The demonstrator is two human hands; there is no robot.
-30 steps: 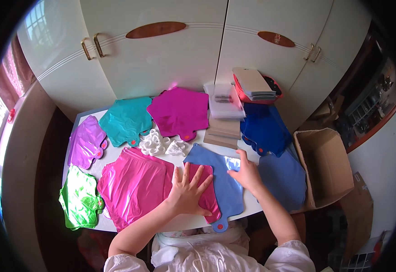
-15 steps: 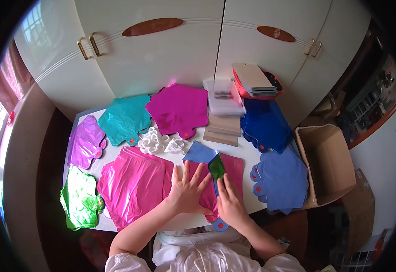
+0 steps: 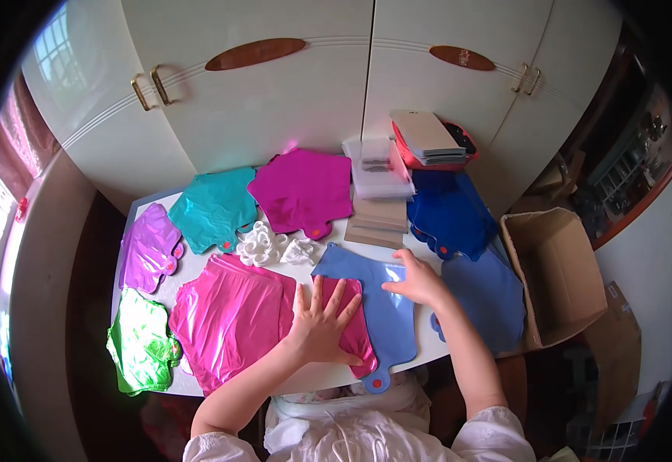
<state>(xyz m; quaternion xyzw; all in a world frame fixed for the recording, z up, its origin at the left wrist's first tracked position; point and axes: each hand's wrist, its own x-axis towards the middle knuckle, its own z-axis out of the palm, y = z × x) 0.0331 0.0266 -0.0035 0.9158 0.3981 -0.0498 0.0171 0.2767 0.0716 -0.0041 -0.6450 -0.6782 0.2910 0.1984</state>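
Note:
A flat blue foil balloon [image 3: 391,327] lies before me, its round tab with a red dot near the table's front edge. A pink foil sheet [image 3: 361,327] borders it on the left; which overlaps the other I cannot tell. My left hand [image 3: 320,323] presses down on the pink foil, fingers spread. Over the blue balloon's upper right part is my right hand [image 3: 421,281], thumb and forefinger apart on a shiny patch, with nothing seen between them. Further left lies a pile of pink foil balloons [image 3: 228,323].
Teal [image 3: 213,209], magenta [image 3: 301,189], purple [image 3: 150,246] and green [image 3: 142,339] foil pieces ring the table. White ribbon coils [image 3: 259,245] lie mid-table. Clear bags [image 3: 378,173], cards [image 3: 374,223], dark-blue foil [image 3: 451,219], another blue stack [image 3: 482,296] and an open carton [image 3: 555,277] are rightward.
My right hand has moved up and right, its fingers parting. The blue foil now spreads over the pink on the right; the folded green-looking flap is gone. My left hand stays put.

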